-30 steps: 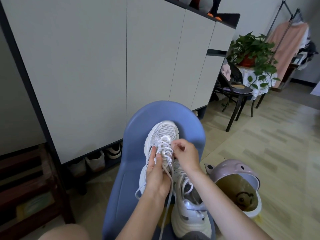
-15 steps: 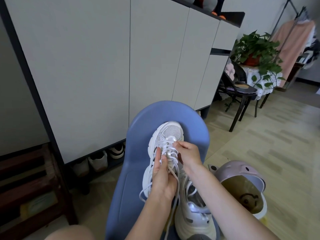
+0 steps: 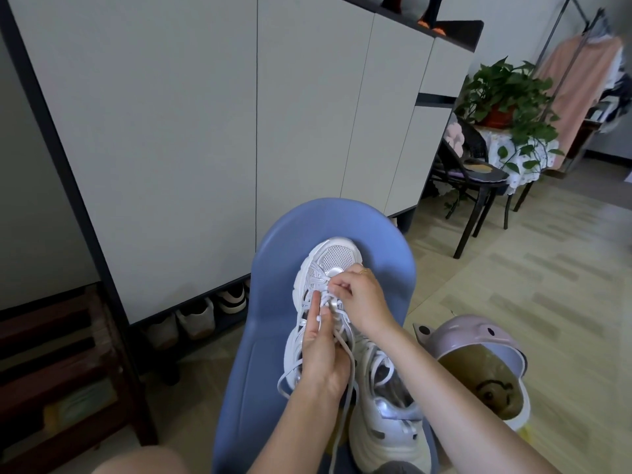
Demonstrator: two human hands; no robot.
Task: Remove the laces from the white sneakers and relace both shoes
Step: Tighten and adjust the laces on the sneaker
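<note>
Laces (image 3: pixel 330 304) sit right under both hands, and that closeness is what the coming move depends on. The far sneaker (image 3: pixel 328 285) lies on a blue seat (image 3: pixel 386 254) with its long axis running away from the person, toe at the far end and heel toward the body, so the eyelet rows run lengthwise between the two wrists. A second sneaker (image 3: pixel 390 419) lies just beside it on the near right, partly under the right forearm, its own lace looped loosely across the tongue.

The right hand (image 3: pixel 359 295) comes in from the right over the forefoot, its fingers (image 3: pixel 337 290) curled and pinching a lace crossing near the toe-end eyelets. The left hand (image 3: pixel 323 350) lies along the shoe from the heel side, with thumb and forefinger closed on the lace a little nearer the body; one loose strand (image 3: pixel 342 415) trails down past its wrist toward the seat edge, and a loop (image 3: pixel 290 372) hangs off the shoe's left flank.

Which eyelet the right fingers work at is probably among the first rows from the toe, though the knuckles cover it. Since the lace lies toward the toe from the left fingers and directly below the right ones, the right hand looks the nearer for pulling the strand, while the left steadies the shoe.
</note>
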